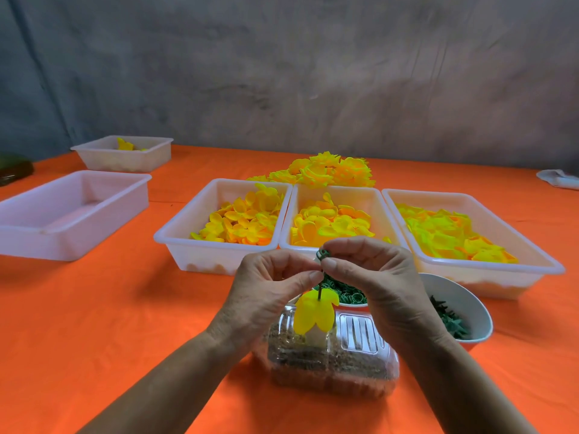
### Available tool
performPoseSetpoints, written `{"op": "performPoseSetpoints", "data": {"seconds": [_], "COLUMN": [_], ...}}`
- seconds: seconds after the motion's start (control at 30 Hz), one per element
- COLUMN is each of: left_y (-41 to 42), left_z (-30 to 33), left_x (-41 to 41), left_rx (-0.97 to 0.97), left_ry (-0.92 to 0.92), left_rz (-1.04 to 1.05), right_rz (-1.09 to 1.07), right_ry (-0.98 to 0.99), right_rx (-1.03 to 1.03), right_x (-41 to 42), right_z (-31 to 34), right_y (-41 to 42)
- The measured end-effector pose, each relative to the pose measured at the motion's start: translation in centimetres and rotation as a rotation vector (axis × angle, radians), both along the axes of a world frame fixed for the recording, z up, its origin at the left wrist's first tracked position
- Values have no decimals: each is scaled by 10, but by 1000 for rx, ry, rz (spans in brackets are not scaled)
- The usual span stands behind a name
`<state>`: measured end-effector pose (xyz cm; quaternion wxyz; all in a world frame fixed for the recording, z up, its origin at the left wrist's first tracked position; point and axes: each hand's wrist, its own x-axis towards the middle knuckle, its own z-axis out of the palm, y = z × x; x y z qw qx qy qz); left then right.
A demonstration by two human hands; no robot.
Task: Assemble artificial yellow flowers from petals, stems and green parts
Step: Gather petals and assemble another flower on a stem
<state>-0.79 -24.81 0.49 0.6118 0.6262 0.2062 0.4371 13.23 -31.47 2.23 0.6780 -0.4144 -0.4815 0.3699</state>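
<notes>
We see the left hand [266, 286] pinching a thin dark green stem [320, 288] near its top, a drooping yellow fabric petal piece [313, 314] hanging on it; the right hand [372, 277] pinches a small green plastic ring part [322, 254] at the stem's upper tip; both are held above a clear plastic box of brown grains [332, 361] on the orange-covered table [125, 308]; behind stand three white plastic trays of yellow petals [225, 255], and two white bowls of green parts [463, 311] just beside the right wrist.
</notes>
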Motion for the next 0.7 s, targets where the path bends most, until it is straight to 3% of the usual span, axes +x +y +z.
{"op": "performPoseSetpoints", "data": {"seconds": [0.7], "left_y": [-3], "left_z": [0], "left_x": [2], "left_rx": [-35], "left_ry": [11], "left_rz": [-8], "right_rz": [-57], "right_ry": [-111], "right_rx": [-8], "right_x": [-3], "right_z": [1], "right_y": [-2]}}
